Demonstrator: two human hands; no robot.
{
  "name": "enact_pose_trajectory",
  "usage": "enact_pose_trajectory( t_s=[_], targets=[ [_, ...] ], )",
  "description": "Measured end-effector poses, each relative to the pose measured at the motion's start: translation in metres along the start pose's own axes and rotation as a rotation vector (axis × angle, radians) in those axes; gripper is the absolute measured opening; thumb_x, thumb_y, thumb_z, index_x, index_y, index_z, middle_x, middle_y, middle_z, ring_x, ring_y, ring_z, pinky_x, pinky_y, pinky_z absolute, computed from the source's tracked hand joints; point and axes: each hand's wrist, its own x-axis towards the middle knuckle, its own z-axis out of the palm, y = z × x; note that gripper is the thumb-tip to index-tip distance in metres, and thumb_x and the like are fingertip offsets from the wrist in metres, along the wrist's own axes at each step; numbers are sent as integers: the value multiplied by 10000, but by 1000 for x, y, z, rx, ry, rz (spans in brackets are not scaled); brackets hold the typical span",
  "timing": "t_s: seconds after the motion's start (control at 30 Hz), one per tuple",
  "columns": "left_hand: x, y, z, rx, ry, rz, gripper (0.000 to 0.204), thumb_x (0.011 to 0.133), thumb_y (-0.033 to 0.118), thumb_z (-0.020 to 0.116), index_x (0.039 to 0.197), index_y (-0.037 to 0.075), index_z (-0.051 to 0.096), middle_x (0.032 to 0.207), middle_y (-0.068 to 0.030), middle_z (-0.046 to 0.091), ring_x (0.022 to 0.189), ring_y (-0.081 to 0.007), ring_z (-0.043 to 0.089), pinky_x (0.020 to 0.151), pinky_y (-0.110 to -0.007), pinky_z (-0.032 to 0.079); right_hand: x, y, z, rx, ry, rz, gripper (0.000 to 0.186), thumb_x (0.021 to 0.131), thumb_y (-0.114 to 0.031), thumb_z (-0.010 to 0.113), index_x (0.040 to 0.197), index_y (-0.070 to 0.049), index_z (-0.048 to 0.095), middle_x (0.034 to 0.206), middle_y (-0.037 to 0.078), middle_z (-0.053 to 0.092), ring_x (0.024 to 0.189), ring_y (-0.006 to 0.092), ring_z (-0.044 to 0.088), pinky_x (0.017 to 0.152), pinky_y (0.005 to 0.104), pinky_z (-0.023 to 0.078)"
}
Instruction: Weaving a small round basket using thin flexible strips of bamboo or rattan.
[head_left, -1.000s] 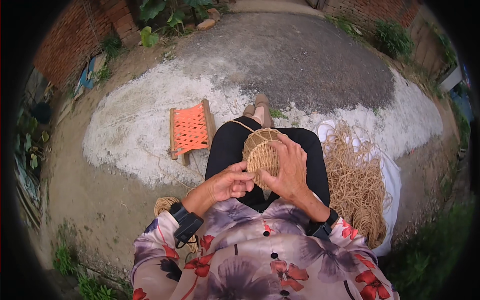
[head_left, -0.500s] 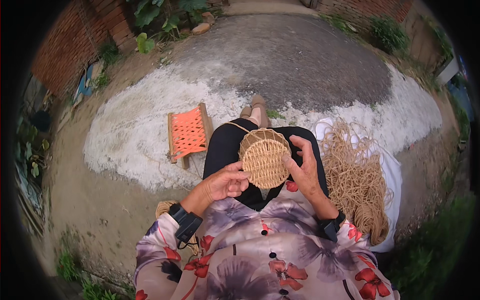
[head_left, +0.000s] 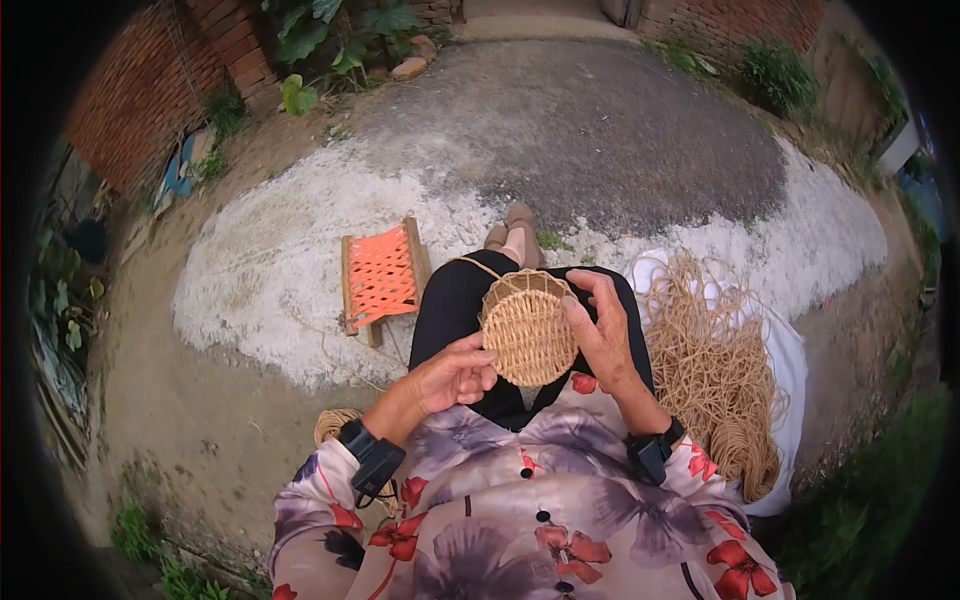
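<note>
A small round basket [head_left: 530, 338], woven from tan cord, is held up over my lap with its flat woven base turned toward me. My left hand [head_left: 456, 374] pinches its lower left edge, the other fingers curled in. On the other side my right hand [head_left: 602, 335] grips the upper right rim between thumb and fingers. Loops of cord form the basket's far rim, and one strand [head_left: 478, 264] trails from it over my left knee. The basket's inside is hidden from me.
To the right, a large tangle of tan cord [head_left: 705, 370] lies on a white cloth [head_left: 793, 400]. A low wooden stool [head_left: 382, 275] with an orange webbed seat stands left of my legs. Another cord coil [head_left: 335, 424] sits by my left forearm. Brick walls [head_left: 140, 100] and plants border the yard.
The basket has tilted a little, showing its base more squarely. My right fingers have shifted slightly left around its upper rim; my left hand stays at the lower left edge.
</note>
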Motion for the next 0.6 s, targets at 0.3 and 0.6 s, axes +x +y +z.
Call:
enact_pose_trajectory(
  t_s=[0.3, 0.6],
  targets=[
    [-12, -13, -4, -11, 246, 158, 302, 920, 200, 624, 1194, 132, 517, 668, 1, 589, 457, -30, 461, 402, -187, 301, -3, 13, 11, 18, -84, -126, 238, 822, -155, 624, 1008, -13, 579, 998, 142, 598, 972, 325, 573, 867, 401, 422],
    [2, -21, 21, 1138, 402, 659, 417, 810, 247, 730, 1163, 67, 598, 941, -17, 517, 621, -75, 454, 574, -237, 412, -35, 5, -13, -98, -276, -194, 126, 777, -124, 653, 877, -56, 620, 840, 77, 619, 859, 253, 577, 780, 368, 399]
  ],
)
